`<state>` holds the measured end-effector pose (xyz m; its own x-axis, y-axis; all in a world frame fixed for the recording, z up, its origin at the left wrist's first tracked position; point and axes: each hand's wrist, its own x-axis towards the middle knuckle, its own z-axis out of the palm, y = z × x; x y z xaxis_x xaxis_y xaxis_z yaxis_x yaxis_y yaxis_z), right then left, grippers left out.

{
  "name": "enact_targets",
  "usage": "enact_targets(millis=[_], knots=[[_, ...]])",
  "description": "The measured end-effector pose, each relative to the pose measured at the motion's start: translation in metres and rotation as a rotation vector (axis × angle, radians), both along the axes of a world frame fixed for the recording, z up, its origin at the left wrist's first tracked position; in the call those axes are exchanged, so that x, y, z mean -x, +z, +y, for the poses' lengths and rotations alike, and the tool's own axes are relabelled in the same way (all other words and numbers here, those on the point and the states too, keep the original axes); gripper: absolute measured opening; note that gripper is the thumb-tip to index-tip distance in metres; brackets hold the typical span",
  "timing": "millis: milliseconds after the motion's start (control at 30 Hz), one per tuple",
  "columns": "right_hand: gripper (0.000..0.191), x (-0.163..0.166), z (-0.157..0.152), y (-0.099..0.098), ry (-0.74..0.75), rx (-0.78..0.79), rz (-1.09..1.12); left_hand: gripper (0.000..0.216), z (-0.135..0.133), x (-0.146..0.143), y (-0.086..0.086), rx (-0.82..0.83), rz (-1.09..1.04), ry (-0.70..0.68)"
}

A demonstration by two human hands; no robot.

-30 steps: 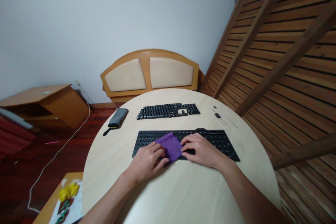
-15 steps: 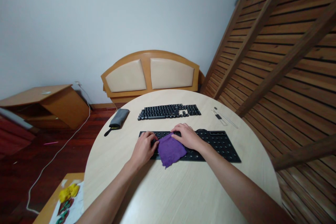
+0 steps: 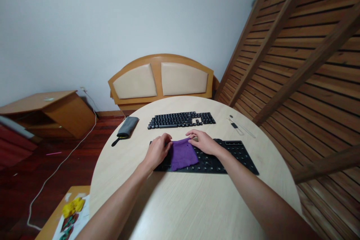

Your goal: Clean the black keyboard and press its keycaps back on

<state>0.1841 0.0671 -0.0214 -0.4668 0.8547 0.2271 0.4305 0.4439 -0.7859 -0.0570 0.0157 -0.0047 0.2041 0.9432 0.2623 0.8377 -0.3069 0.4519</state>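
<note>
A purple cloth (image 3: 183, 155) hangs spread between my hands, over the left half of a black keyboard base (image 3: 236, 155) with its keycaps off. My left hand (image 3: 158, 152) pinches the cloth's upper left corner. At the upper right corner, my right hand (image 3: 204, 142) grips the cloth between thumb and fingers. The cloth and my hands hide part of the base. Behind it, the loose black keycaps (image 3: 174, 119) lie laid out in keyboard order, with a gap near the arrow keys.
A grey pouch (image 3: 128, 126) lies at the table's left. A keycap puller (image 3: 234, 125) and a thin clear stick (image 3: 245, 129) lie at the right, near a small dark piece (image 3: 231, 116). The round table (image 3: 197, 206) stands before a headboard (image 3: 160, 60).
Both hands have moved up and away from me, lifting the cloth's top edge. The cloth is now flatter and straighter, its lower edge farther from me.
</note>
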Motion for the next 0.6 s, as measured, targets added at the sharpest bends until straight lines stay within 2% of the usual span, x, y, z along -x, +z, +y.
enact_targets(millis=[233,400,600], knots=[[0.012,-0.018,-0.028,0.015,0.085,-0.099,-0.088,0.008,-0.033,-0.005,0.007,-0.077,0.012,-0.128],[0.009,-0.027,-0.043,0.009,0.145,-0.175,-0.059,0.011,-0.056,-0.008,0.002,-0.125,0.033,-0.176],[0.014,-0.032,-0.055,0.006,0.176,-0.255,-0.109,0.011,-0.067,-0.010,0.001,-0.135,0.074,-0.262]])
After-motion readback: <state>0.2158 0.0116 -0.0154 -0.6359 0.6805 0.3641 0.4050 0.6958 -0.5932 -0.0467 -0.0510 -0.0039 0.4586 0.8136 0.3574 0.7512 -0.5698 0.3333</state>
